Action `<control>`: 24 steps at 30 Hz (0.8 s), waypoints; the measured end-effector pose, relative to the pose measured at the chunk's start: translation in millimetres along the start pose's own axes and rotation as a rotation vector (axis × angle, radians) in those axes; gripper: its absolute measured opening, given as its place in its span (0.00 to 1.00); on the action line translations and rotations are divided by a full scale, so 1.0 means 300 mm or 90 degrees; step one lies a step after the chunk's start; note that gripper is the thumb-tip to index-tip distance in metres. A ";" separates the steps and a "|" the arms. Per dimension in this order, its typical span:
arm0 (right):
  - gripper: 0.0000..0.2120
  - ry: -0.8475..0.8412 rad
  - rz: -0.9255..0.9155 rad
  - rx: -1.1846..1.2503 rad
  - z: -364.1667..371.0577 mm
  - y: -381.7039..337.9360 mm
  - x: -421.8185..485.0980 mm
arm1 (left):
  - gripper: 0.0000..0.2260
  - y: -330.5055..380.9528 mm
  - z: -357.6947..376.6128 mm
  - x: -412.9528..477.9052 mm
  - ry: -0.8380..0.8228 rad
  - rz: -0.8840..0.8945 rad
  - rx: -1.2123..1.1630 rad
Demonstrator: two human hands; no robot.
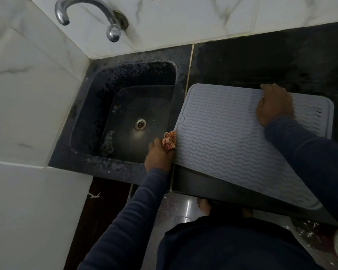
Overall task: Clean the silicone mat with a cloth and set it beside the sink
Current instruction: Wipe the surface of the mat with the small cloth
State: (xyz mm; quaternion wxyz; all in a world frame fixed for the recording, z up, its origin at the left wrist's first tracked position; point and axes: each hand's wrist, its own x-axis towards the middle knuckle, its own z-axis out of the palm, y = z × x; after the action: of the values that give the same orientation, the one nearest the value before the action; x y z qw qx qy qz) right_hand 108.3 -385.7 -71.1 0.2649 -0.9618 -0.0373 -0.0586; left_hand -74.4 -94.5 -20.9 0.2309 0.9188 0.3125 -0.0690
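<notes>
Dark counter (261,61), grey mat (222,137) between left hand (158,156) clutching cloth (169,142) and right hand (274,106) gripping its far edge.

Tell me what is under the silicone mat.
The silicone mat lies on the dark countertop, its left edge near the sink, its near corner overhanging the counter edge. The counter beneath it is covered and cannot be seen.

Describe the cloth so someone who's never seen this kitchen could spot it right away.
Find the dark sink under the chrome tap. At its right rim, the left hand holds a small bunched cloth against the grey ribbed mat's edge. It's the only orange-and-white checked thing there.
</notes>
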 end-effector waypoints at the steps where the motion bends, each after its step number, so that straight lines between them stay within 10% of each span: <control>1: 0.27 -0.003 0.006 0.002 -0.001 0.000 0.001 | 0.15 -0.007 0.001 -0.013 0.004 -0.009 -0.001; 12: 0.22 -0.031 0.001 0.020 -0.012 0.002 -0.004 | 0.16 -0.063 0.008 -0.193 -0.029 -0.058 0.048; 20: 0.23 -0.062 0.012 0.023 -0.033 -0.015 -0.014 | 0.13 0.030 0.013 -0.340 0.004 0.091 -0.106; 24: 0.23 -0.022 0.048 0.143 -0.055 -0.024 -0.034 | 0.17 0.310 0.191 -0.305 -0.074 0.362 -0.013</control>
State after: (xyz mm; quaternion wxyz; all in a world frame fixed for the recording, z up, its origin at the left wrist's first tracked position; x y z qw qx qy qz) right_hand 95.8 -388.5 -54.7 0.3726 -0.9275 -0.0124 -0.0274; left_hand -89.8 -235.9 -11.3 0.2676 0.9617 0.0293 -0.0513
